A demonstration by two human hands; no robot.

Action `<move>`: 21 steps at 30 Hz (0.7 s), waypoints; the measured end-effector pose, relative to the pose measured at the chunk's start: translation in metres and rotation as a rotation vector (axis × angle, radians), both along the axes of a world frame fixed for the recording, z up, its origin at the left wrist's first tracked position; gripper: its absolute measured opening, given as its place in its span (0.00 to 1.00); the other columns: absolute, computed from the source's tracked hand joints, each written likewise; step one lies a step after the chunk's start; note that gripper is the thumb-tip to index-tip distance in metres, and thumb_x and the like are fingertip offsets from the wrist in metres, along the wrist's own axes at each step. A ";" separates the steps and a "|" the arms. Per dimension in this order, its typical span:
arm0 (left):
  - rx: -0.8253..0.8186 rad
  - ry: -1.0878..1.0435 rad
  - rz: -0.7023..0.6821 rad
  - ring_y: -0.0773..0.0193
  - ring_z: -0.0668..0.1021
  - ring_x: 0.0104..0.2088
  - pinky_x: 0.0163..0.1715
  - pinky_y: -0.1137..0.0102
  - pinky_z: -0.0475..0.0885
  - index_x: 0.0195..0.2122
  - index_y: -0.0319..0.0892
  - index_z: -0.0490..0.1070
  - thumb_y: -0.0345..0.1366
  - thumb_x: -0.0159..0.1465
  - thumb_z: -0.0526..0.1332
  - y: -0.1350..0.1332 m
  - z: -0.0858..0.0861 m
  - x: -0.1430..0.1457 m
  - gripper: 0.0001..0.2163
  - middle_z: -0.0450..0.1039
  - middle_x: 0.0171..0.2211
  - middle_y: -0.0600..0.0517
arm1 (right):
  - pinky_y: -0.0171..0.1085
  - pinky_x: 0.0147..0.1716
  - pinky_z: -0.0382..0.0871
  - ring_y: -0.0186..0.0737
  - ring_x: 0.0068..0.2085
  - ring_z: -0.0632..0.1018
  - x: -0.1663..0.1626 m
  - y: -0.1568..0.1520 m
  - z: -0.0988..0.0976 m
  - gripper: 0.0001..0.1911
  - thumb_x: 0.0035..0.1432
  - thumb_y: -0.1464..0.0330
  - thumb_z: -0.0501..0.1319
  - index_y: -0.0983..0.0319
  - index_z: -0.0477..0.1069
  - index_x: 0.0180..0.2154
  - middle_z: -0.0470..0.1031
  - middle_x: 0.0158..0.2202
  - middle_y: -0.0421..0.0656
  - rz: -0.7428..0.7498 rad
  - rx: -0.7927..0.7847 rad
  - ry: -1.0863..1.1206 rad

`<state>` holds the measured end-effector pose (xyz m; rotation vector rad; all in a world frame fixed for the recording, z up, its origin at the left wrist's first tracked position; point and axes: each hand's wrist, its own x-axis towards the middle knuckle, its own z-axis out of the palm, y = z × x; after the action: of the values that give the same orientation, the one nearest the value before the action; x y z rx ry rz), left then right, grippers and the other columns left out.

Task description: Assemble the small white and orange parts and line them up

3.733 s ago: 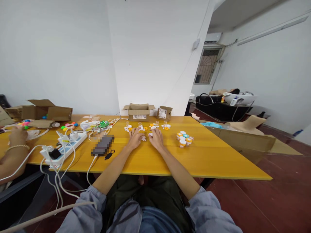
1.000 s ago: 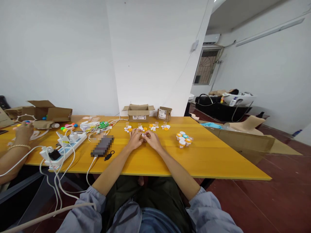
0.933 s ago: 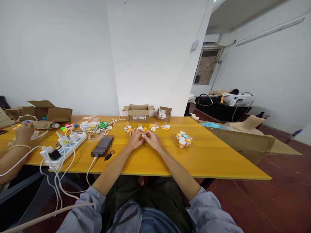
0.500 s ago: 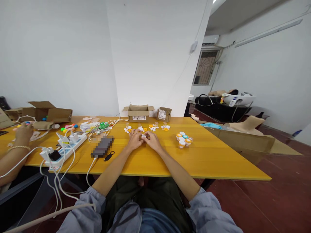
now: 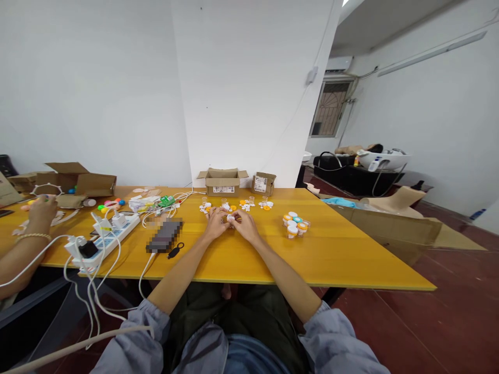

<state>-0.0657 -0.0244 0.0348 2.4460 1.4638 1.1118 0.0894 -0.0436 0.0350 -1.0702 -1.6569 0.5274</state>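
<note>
My left hand (image 5: 217, 224) and right hand (image 5: 243, 226), flat and apart seconds ago, now meet fingertip to fingertip, both pinching a small white piece (image 5: 230, 218) just above the tabletop (image 5: 331, 254), on the near side of the scattered caps (image 5: 245, 204); I judge handling has begun.

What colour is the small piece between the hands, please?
White; the piece shows best in the head view.

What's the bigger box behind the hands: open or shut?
Open: the box has its top flaps spread outward. Its contents cannot be seen.
</note>
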 end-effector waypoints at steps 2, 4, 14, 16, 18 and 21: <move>0.005 -0.002 0.009 0.46 0.68 0.56 0.54 0.50 0.67 0.40 0.49 0.81 0.36 0.59 0.66 -0.001 0.001 0.000 0.08 0.75 0.51 0.47 | 0.40 0.39 0.76 0.41 0.36 0.79 0.000 0.001 -0.001 0.05 0.51 0.65 0.66 0.57 0.71 0.30 0.78 0.34 0.40 0.012 0.003 0.006; 0.012 -0.006 0.012 0.46 0.69 0.56 0.54 0.50 0.67 0.40 0.48 0.80 0.36 0.59 0.67 -0.001 0.001 0.000 0.08 0.74 0.50 0.46 | 0.40 0.39 0.76 0.41 0.37 0.79 0.000 0.002 -0.002 0.06 0.51 0.64 0.66 0.57 0.72 0.32 0.79 0.35 0.40 0.023 0.003 0.015; 0.010 0.004 -0.012 0.47 0.67 0.56 0.55 0.53 0.66 0.41 0.50 0.80 0.36 0.60 0.65 0.000 0.000 -0.001 0.09 0.74 0.51 0.47 | 0.39 0.35 0.76 0.41 0.34 0.79 0.001 0.008 -0.008 0.09 0.51 0.62 0.67 0.58 0.75 0.33 0.79 0.33 0.41 0.019 -0.003 0.002; 0.013 0.014 -0.019 0.47 0.67 0.56 0.54 0.53 0.66 0.42 0.50 0.79 0.35 0.59 0.64 -0.001 0.000 -0.001 0.10 0.74 0.50 0.47 | 0.39 0.35 0.75 0.41 0.34 0.78 0.001 0.008 -0.008 0.08 0.50 0.62 0.68 0.58 0.74 0.33 0.79 0.33 0.40 0.015 0.001 -0.001; 0.022 0.029 -0.021 0.47 0.67 0.56 0.54 0.54 0.65 0.43 0.50 0.79 0.35 0.59 0.64 -0.002 0.000 0.000 0.11 0.73 0.50 0.47 | 0.39 0.35 0.75 0.41 0.33 0.78 0.002 0.008 -0.007 0.08 0.50 0.63 0.68 0.58 0.74 0.32 0.79 0.33 0.40 0.018 -0.002 -0.005; 0.042 0.054 -0.022 0.47 0.67 0.56 0.55 0.53 0.65 0.44 0.50 0.78 0.34 0.59 0.63 -0.004 0.000 0.000 0.12 0.73 0.51 0.47 | 0.39 0.35 0.74 0.40 0.33 0.78 0.002 0.007 -0.007 0.09 0.49 0.63 0.68 0.58 0.73 0.32 0.79 0.32 0.40 0.019 -0.006 -0.006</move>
<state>-0.0658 -0.0281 0.0346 2.5334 1.4395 1.0914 0.0915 -0.0361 0.0282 -1.0624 -1.6735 0.5429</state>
